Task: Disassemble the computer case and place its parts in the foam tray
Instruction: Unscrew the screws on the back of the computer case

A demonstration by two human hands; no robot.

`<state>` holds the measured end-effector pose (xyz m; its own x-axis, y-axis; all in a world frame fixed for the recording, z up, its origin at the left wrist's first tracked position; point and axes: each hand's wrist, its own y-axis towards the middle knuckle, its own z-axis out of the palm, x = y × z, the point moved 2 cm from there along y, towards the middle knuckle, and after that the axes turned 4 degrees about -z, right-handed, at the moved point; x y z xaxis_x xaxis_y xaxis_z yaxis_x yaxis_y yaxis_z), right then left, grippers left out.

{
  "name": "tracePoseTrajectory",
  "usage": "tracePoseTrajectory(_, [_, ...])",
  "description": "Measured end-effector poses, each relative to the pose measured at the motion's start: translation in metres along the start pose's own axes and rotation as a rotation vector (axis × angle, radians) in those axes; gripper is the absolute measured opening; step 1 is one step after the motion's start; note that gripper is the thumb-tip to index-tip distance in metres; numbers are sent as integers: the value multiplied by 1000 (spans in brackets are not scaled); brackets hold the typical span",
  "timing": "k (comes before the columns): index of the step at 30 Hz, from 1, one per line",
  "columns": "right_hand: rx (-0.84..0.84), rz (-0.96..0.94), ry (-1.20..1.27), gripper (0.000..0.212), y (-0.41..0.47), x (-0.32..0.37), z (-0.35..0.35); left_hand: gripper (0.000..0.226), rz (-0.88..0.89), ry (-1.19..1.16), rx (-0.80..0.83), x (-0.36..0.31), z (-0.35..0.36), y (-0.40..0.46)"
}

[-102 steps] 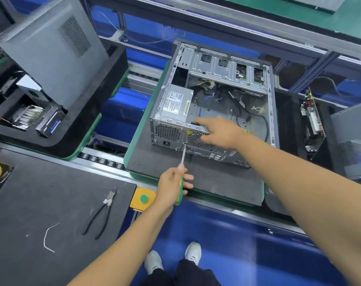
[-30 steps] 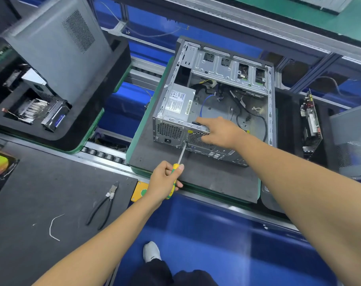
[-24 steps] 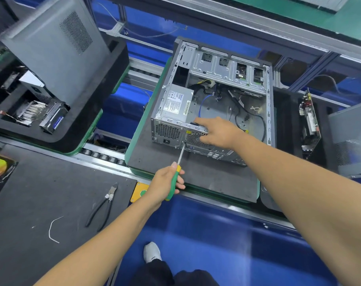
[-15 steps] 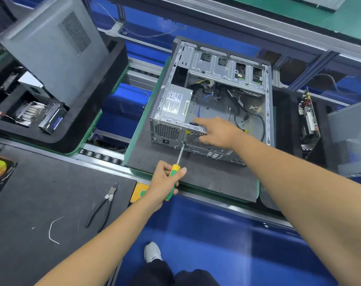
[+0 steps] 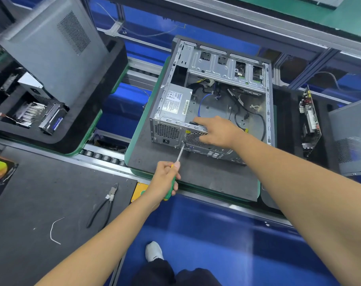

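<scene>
Far left: a foam tray (image 5: 76, 139) already holds a side panel (image 5: 52, 48) leaning upright, plus a heatsink and a drive beside it. Nearer us, cutters (image 5: 105, 203) lie on the dark bench mat.

Centre: our left hand (image 5: 165, 182) is wrapped round the green-and-yellow handle of the screwdriver (image 5: 176, 162); the tip sits against the rear face of the computer case (image 5: 212, 104), just beside the power supply (image 5: 175, 104). The case lies on its side, open face up, on a grey pad on the conveyor.

Right of that: our right hand (image 5: 216, 131) presses on the top rear edge, forefinger stretched along the rail, other fingers loosely bent, clutching nothing.

Handling, as we judge it: the chassis is stiff sheet steel, likely weighty with the supply still in, and its stamped edges look sharp. Grip the folded rails, not the loose cables. The supply box seems best lifted by its flat sides.

Far right: a circuit board (image 5: 310, 122) stands on edge in another tray.
</scene>
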<state>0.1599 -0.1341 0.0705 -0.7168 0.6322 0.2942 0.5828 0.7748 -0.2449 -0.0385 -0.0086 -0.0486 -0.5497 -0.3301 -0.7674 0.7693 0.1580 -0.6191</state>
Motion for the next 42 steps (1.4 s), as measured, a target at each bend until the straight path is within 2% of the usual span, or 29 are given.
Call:
tracePoseTrajectory(2, [0, 8, -3, 48, 0, 1, 0, 42, 27, 55, -69, 1, -1, 0])
tracePoseTrajectory(5, [3, 12, -3, 47, 0, 1, 0, 45, 53, -11, -139, 6, -3, 2])
tracePoseTrajectory(8, [6, 9, 5, 49, -1, 1, 0, 41, 10, -43, -66, 7, -4, 1])
tracePoseTrajectory(12, [5, 13, 1, 52, -1, 2, -2, 46, -16, -16, 33, 4, 2, -3])
tracePoseTrajectory(18, [9, 10, 14, 56, -3, 3, -3, 35, 1, -65, -10, -1, 7, -4])
tracePoseTrajectory(21, [9, 9, 15, 57, -2, 4, -3, 46, 51, -55, -78, -2, 5, -4])
tracePoseTrajectory(25, [18, 9, 16, 56, -3, 4, -4, 38, 56, -119, -173, 1, 2, -2])
tracePoseTrajectory(28, [19, 9, 17, 55, -3, 4, -3, 37, -7, -126, -115, 3, 1, -4])
tracePoseTrajectory(34, [7, 11, 15, 53, -2, 3, -2, 53, -130, -123, 5, -1, 3, -2])
tracePoseTrajectory(37, [12, 12, 11, 54, -2, 3, -2, 41, -76, -110, -53, -2, 5, -2])
tracePoseTrajectory(40, [7, 6, 16, 53, -2, 3, -2, 46, -13, -53, -103, -2, 6, -3])
tracePoseTrajectory(42, [7, 9, 12, 53, -1, 2, -2, 41, 4, -55, -114, -1, 5, -3])
